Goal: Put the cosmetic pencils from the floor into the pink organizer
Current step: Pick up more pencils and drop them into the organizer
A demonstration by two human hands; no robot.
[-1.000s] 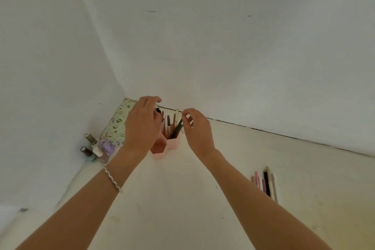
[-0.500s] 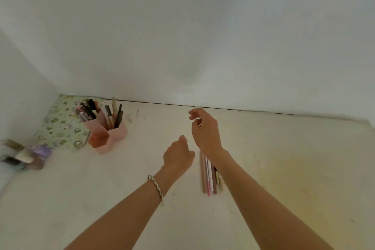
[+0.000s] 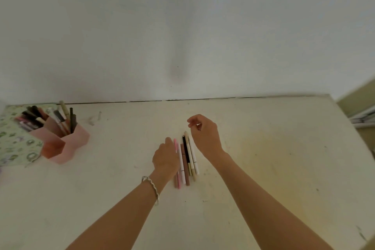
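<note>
Several cosmetic pencils (image 3: 186, 160) in pink, white, brown, black and cream lie side by side on the pale floor at the centre. My left hand (image 3: 165, 158) rests over their left side, knuckles up, its fingers curled down; whether it grips a pencil is hidden. My right hand (image 3: 205, 135) hovers just right of the pencils' far tips, fingers loosely bent and apart, holding nothing. The pink organizer (image 3: 65, 144) stands at the far left with several pencils upright in it.
A floral pouch (image 3: 14, 144) lies behind and left of the organizer. The white wall (image 3: 182, 36) meets the floor just beyond the hands. The floor's edge and some white slats (image 3: 363, 116) show at the far right.
Both hands left the organizer and moved right to the pencils on the floor. The view swung right, so the organizer now sits at the far left. My left hand lowered onto the pencils.
</note>
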